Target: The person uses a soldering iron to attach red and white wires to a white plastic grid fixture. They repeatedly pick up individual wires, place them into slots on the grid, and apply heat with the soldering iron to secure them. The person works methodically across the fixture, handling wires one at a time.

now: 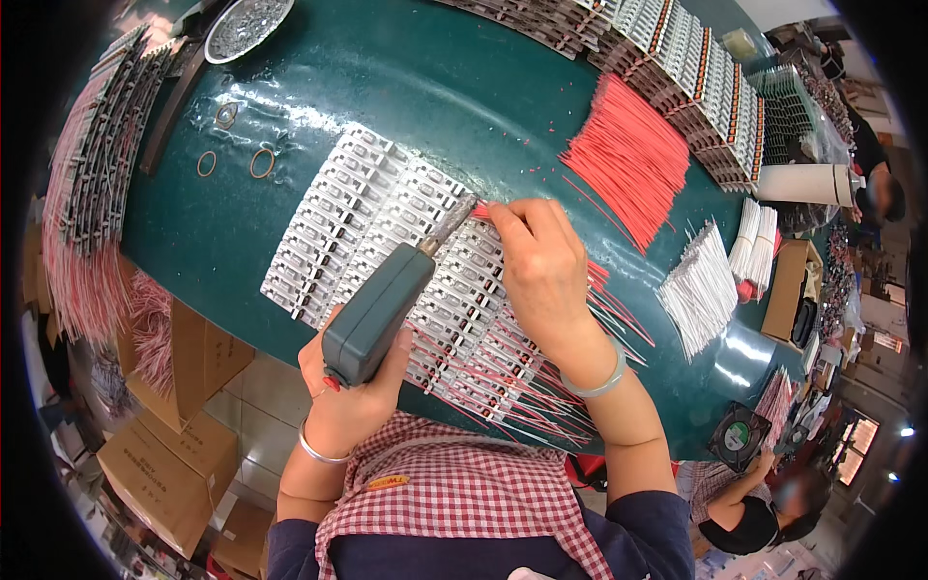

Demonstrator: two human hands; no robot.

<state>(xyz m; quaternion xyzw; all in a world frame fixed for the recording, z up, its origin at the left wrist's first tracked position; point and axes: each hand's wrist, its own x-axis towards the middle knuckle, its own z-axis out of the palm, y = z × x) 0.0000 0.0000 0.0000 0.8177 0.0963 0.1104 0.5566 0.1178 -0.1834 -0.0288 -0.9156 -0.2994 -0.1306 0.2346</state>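
My left hand [362, 391] grips a dark green soldering gun [377, 314] by its body, with the metal tip pointing away from me to the upper right. Under it lies a panel of small white plastic parts [362, 208] in rows, each with metal pieces. Thumb and fingers of my right hand [541, 256] pinch a red wire [480, 210] right by the gun's tip, at the panel's far edge. Red and white wires [541, 387] trail from the panel's near right rows, partly beneath my right forearm.
Beyond my right hand lie a pile of red wires [633, 159] and a pile of white wires [701, 290]. Stacked panels [691, 82] line the far right, with more wired panels [101, 155] at left. A metal bowl [248, 27] stands far left; a small fan [739, 435] sits right, near another person.
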